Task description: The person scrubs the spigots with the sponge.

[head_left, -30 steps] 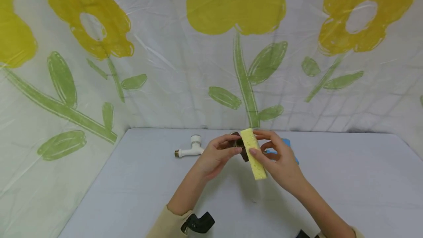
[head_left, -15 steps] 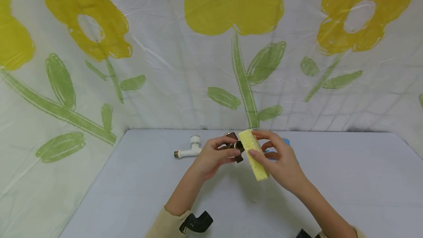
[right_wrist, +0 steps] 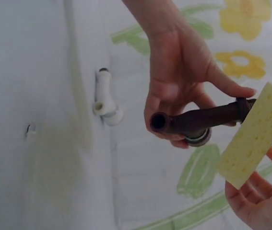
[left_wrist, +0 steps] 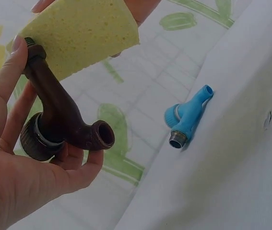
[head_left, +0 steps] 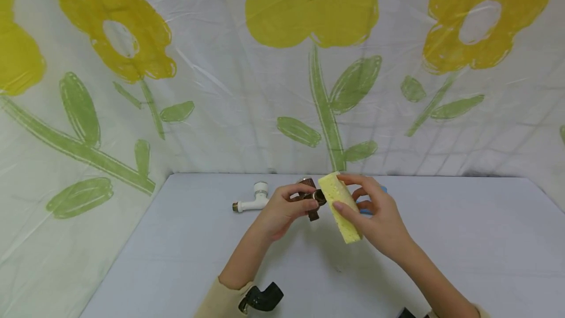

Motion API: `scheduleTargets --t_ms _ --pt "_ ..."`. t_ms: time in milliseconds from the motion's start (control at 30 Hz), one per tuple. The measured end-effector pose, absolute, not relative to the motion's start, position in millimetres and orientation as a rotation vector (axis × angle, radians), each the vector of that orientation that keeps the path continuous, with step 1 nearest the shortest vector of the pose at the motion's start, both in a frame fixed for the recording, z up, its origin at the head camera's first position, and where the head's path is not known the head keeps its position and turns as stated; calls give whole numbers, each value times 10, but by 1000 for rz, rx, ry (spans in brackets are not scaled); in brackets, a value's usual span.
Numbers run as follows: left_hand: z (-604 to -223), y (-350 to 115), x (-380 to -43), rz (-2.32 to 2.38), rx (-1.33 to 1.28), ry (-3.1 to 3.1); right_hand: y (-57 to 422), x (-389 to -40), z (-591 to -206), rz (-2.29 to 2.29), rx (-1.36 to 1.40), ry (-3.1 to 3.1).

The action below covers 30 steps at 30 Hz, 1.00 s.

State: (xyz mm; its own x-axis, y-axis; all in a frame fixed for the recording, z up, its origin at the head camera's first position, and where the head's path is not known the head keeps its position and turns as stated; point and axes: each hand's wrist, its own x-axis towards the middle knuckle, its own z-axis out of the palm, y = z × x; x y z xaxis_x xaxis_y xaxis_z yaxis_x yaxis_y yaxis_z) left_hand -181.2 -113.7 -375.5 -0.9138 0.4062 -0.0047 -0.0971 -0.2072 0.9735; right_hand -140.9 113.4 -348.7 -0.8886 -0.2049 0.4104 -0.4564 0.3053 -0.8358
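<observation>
My left hand [head_left: 282,212] holds a dark brown plastic tap [left_wrist: 56,103] up over the table, thumb near its threaded inlet and fingers behind the body. The tap's spout opening and ribbed round knob show in the left wrist view. In my right hand [head_left: 381,215] a yellow rectangular sponge [head_left: 339,207] is pinched between thumb and fingers, standing tilted. The sponge's broad face lies right at the threaded end of the tap, overlapping it in the left wrist view [left_wrist: 88,38]. Part of the tap is hidden behind the left fingers in the head view.
On the table [head_left: 176,249], a white tap [head_left: 253,204] lies behind the left hand, near the back edge. A blue tap [left_wrist: 189,115] lies behind the right hand. A flower-printed sheet [head_left: 220,112] hangs behind the table. A black wrist mount [head_left: 267,298] sits at the left sleeve.
The left hand has drawn the brown tap slightly left and turned it, so more of it shows beside the sponge. The sponge's lower end has shifted a little to the right.
</observation>
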Motion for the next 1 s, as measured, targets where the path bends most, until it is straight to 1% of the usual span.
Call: scheduleTargets --t_ms 300,733,1000 --pt "-3715 -1131 -1801 2137 360 1844 1151 -1409 -3492 1470 550 -2334" --pt "-3623 -1308 -1821 2218 481 1809 1298 -1539 -3498 1418 426 -2395" --pt "-3599 -1307 -1832 2206 452 1810 1359 -1546 -3473 1468 507 -2396"
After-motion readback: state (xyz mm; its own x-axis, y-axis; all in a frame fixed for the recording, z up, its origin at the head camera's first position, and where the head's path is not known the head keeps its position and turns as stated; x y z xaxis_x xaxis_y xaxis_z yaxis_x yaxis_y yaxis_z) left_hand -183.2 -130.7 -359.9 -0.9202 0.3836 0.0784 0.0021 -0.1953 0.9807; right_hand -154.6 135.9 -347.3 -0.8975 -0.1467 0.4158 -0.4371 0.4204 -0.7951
